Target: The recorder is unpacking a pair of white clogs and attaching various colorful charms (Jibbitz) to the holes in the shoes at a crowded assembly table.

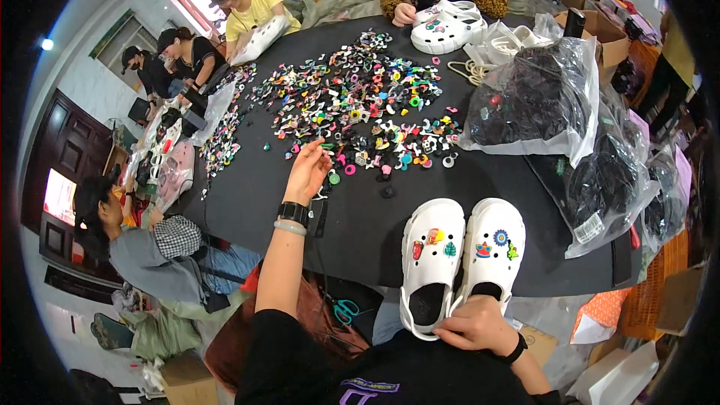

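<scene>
"Starting at your left, what is there?"

"A seated person in a grey top (142, 256) is beside the black table (360, 232). Then comes your left hand (309, 171), reaching to the near edge of the loose charms (356, 101), its fingers bent and close together; I cannot tell whether you have one pinched between them."

"How do those charms lie?"

"In a many-coloured heap, spreading away from your fingertips across the table."

"And your clogs?"

"Nearest you, side by side, toes pointing away. The left white clog (433, 274) carries three charms, one shaped like a green leaf. Your right hand (478, 324) is curled at the heel end, fingers closed on that clog's strap. The right white clog (491, 217) carries three too; your hand partly hides its heel."

"Right of those?"

"A clear plastic bag (525, 97) with dark contents lies on the table."
</scene>
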Demonstrator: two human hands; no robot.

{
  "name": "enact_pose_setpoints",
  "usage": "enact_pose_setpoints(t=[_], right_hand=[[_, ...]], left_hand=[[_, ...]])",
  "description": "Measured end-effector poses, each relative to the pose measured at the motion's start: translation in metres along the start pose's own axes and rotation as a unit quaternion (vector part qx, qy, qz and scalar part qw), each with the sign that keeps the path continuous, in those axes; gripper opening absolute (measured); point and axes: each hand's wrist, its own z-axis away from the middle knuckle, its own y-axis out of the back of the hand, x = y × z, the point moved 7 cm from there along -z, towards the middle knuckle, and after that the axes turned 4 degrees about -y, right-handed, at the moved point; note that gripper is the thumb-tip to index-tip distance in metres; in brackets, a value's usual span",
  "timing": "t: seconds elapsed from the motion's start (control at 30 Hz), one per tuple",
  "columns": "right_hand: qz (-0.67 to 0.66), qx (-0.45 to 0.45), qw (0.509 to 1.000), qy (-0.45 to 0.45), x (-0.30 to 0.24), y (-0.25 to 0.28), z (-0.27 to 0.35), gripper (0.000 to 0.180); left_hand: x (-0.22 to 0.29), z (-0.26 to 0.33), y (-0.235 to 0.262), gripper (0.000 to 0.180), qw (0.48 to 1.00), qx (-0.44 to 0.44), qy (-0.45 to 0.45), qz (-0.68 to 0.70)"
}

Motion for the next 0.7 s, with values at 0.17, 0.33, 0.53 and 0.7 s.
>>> enact_pose_setpoints(t=[0.17, 0.33, 0.53, 0.7], right_hand=[[-0.002, -0.003, 1.000, -0.011, -0.001, 0.001, -0.002, 0.018], [-0.019, 0.006, 1.000, -0.007, 0.001, 0.001, 0.000, 0.018], [-0.020, 0.011, 1.000, -0.006, 0.000, 0.001, 0.000, 0.018], [-0.022, 0.012, 1.000, -0.009, -0.002, 0.002, 0.000, 0.018]], left_hand=[[0.002, -0.001, -0.004, 0.028, 0.999, 0.031, -0.006, 0.019], [-0.002, -0.003, -0.013, 0.026, 0.998, 0.014, 0.010, 0.066], [-0.011, -0.007, -0.010, 0.021, 0.993, 0.066, 0.043, 0.083], [-0.012, -0.010, -0.002, 0.017, 0.993, 0.070, 0.031, 0.087]])
